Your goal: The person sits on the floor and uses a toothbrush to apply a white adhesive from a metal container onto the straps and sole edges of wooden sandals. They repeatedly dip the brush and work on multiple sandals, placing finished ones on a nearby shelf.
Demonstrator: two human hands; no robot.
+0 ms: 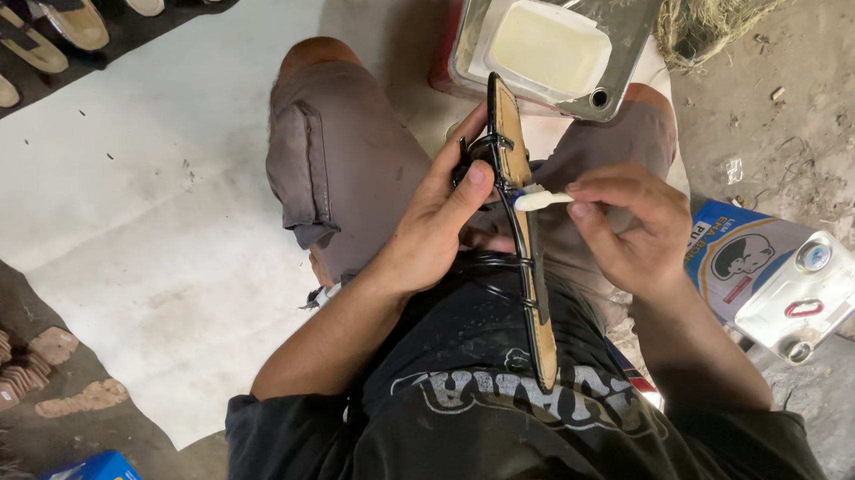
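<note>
Left hand (437,234) grips sandal sole (521,213) edgewise.

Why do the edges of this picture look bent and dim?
Head view: the wide lens bows the edges; light falls brightest on the white sheet and glue tin, while the black shirt stays dark; the sandal and both hands look sharp.

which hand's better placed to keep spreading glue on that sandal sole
Right, probably. The right hand already pinches the white glue brush, its tip at the sandal sole edge. The left hand grips the sole, thumb on the black straps.
</note>
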